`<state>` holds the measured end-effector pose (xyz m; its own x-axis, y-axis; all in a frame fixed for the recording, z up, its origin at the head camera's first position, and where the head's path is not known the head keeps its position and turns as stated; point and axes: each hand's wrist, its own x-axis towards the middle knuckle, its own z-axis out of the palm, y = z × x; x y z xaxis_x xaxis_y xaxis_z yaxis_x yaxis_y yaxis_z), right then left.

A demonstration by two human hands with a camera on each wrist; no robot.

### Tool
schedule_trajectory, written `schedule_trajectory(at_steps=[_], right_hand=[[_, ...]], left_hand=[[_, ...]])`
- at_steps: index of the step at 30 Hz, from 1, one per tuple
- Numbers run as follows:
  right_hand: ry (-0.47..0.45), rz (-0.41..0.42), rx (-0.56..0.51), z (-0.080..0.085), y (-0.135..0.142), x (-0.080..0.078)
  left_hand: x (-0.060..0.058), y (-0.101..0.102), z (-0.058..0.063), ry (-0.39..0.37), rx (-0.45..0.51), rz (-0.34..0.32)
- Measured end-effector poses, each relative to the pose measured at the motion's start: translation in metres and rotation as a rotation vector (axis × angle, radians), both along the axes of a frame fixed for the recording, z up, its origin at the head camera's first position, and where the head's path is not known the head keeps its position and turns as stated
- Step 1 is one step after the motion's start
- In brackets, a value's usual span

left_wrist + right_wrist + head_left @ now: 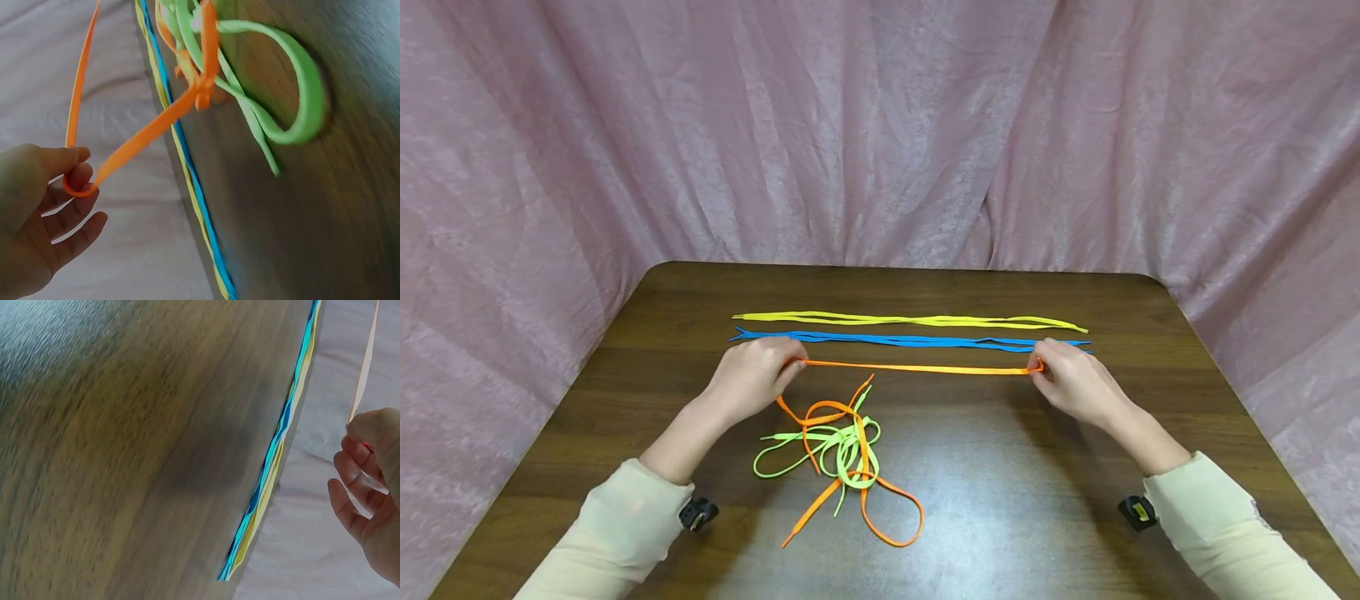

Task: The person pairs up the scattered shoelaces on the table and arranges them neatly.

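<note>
An orange shoelace (917,368) is stretched nearly straight between both hands. My left hand (752,375) pinches it between thumb and forefinger; in the left wrist view the lace (147,134) loops round the fingertip and runs on to the pile. At the other end my right hand (1078,379) pinches the lace, its other fingers loosely bent in the right wrist view. Below the left hand, loose orange lace (895,542) lies tangled with a light green shoelace (850,450). Just beyond the hands lie blue shoelaces (910,341), stretched sideways.
Yellow shoelaces (910,320) lie straight behind the blue ones, roughly parallel to them. Everything rests on a dark brown wooden table (1000,500). Pink curtains (880,133) hang round its back and sides. A black device (698,513) sits at each wrist.
</note>
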<state>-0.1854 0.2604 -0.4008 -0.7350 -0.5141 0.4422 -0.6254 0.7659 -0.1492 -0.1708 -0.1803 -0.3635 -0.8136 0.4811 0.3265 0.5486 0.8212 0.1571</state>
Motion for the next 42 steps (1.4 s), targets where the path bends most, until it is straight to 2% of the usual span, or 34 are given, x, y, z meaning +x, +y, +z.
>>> schedule_trajectory(at_steps=[8,23,29,34,42], right_hand=[[-0.001,-0.008,-0.007,0.0,0.009,-0.001],[-0.03,-0.07,0.014,-0.001,0.027,-0.001],[-0.043,-0.074,0.021,0.001,0.032,0.0],[-0.036,-0.108,0.013,0.0,0.041,0.0],[-0.052,-0.146,0.015,-0.007,0.058,-0.003]], left_hand=[[-0.002,-0.025,-0.007,-0.074,0.017,0.077],[-0.006,-0.069,-0.009,-0.09,0.04,0.191],[-0.008,-0.083,-0.013,-0.088,0.041,0.223],[-0.01,-0.093,-0.017,-0.091,0.046,0.243],[-0.015,-0.112,-0.025,-0.165,0.025,0.273]])
